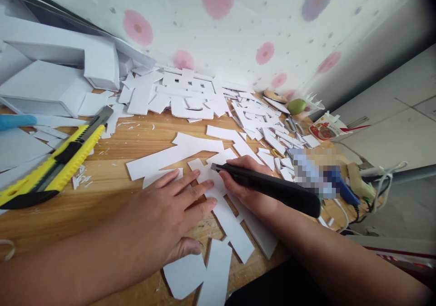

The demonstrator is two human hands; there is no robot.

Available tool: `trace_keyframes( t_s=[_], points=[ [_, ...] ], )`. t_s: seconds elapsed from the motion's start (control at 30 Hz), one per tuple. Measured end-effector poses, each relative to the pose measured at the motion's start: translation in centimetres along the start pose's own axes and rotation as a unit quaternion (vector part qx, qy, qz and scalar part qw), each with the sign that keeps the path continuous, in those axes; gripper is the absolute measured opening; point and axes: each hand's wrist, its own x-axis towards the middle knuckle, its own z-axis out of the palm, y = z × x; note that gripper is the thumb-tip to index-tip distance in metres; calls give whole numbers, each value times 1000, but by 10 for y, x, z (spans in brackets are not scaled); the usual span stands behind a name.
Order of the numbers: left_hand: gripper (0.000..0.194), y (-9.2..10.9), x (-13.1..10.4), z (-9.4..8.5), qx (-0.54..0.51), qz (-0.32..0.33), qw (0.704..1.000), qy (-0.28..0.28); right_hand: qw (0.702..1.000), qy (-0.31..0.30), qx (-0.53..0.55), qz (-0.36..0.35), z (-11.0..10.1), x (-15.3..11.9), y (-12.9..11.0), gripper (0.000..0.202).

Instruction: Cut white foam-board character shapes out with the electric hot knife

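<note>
My right hand [250, 185] grips a black utility knife [272, 185] with its short blade pointing left, close over a white foam board piece [235, 228] that has cut-out openings. Whether the blade tip touches the board, I cannot tell. My left hand [177, 210] lies flat with fingers spread, its fingertips on that board just left of the blade. Other white cut strips surround both hands, among them an angled strip [173, 153] behind my left fingers and a straight strip [215, 274] nearer to me.
A yellow box cutter [54, 165] lies at the left on the wooden table [112, 224]. White board scraps [190, 92] are heaped along the wall beside a folded white model [41, 83]. Scissors [293, 126], a green fruit [296, 106], a paper food cup [325, 126] and a blue-handled tool [344, 190] sit at the right.
</note>
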Motion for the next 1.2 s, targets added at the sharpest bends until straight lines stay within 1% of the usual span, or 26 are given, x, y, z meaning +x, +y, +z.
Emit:
trace_keyframes(
  t_s=[0.2,0.4,0.5,0.6,0.7,0.87,1.07,1.2],
  points=[
    [66,-2,-1,2,-6,1,1000,-9,999,-24,-30,3,-5,-1,0,9],
    [67,-1,0,1,-12,-6,1000,-28,998,-44,-38,7,-11,-2,-6,8],
    [66,-1,1,-2,-18,-11,1000,-23,998,-46,-37,3,-13,-4,-6,7],
    [62,-1,2,-4,-13,-6,999,-32,998,-47,-35,-5,-13,-6,-4,7],
    [61,-2,-1,-1,-9,-10,999,-39,999,-40,-33,-17,-13,-8,-2,8],
    [61,-3,-3,4,-24,-15,999,-29,999,-25,-34,-24,-12,-12,2,8],
    [58,-1,1,-2,-16,-9,999,-29,999,-32,-17,-40,-17,-18,5,10],
    [56,-2,1,-3,-11,0,999,-34,999,-38,-19,-34,-21,-21,4,11]
  ],
)
